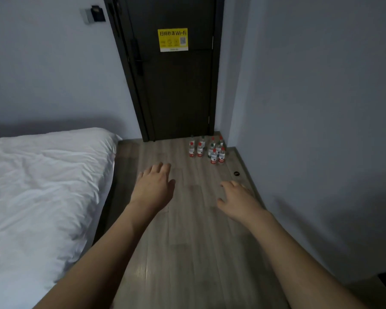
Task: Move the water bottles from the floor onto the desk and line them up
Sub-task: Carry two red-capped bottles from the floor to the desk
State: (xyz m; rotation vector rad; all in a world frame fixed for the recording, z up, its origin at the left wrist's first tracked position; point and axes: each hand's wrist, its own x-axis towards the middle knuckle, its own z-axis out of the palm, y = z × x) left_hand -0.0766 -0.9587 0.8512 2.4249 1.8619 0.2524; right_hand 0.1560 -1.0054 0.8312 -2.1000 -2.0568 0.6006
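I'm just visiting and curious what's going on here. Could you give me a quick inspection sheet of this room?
Surface: wooden floor; no desk in view.
Job's things: water bottles standing clustered on the floor by the door.
Clutter: small dark round object on the floor near the wall.
Hands: left hand and right hand stretched forward, empty, short of the bottles.
Cables: nothing seen.
Surroundings: bed at left, yellow Wi-Fi sign on the door.

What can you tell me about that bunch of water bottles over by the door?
The water bottles are small, clear plastic ones with white-and-red labels; most caps are red, at least one looks green. Roughly nine or ten stand upright in a tight cluster on the wood-look floor, in the corner by the dark door and the wall. Neither hand touches them; both are held out well short of the cluster.
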